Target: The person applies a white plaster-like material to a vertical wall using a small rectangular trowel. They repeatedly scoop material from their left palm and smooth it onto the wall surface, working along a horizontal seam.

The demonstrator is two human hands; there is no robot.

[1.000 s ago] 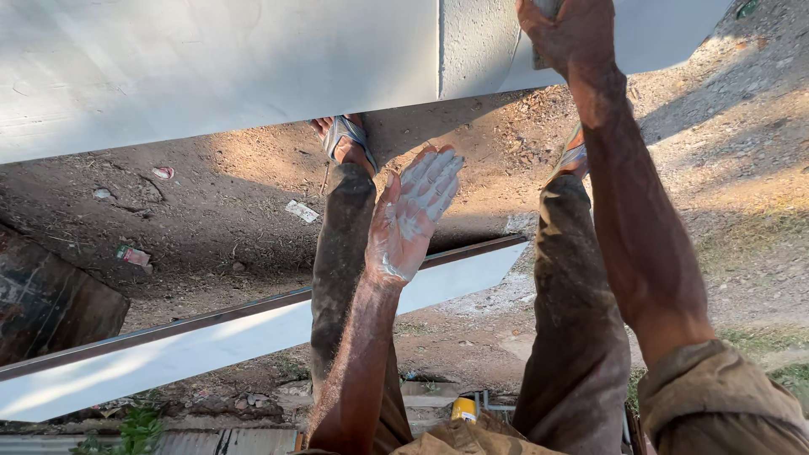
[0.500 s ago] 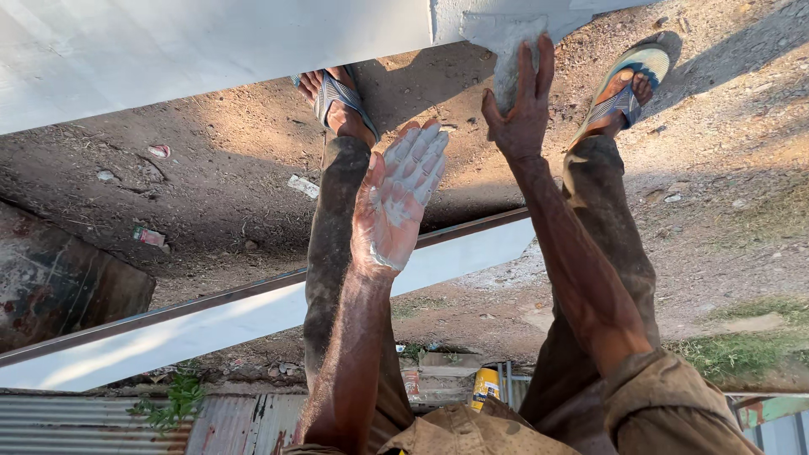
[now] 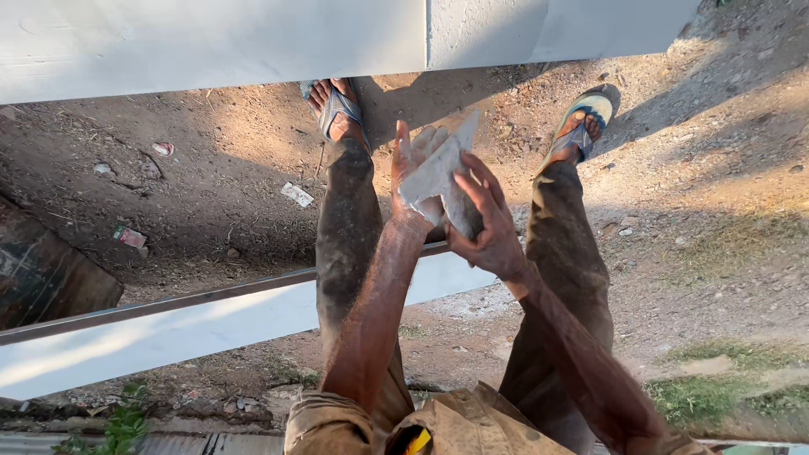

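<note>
Here, at frame centre, the left hand [image 3: 419,173] lies flat and open, backing a dusty grey-white sheet [image 3: 438,173], while the right hand [image 3: 484,223] pinches its lower edge, fingers curled, seemingly to fold or re-grip it above the white-painted rail [image 3: 211,316].

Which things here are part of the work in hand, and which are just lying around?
In use:
- left hand, open, dusted white
- right hand, gripping the sheet
- grey-white folded sheet, between both hands
- white wall

Lying about:
- paper scrap
- small litter
- metal rail
- sandals
</note>
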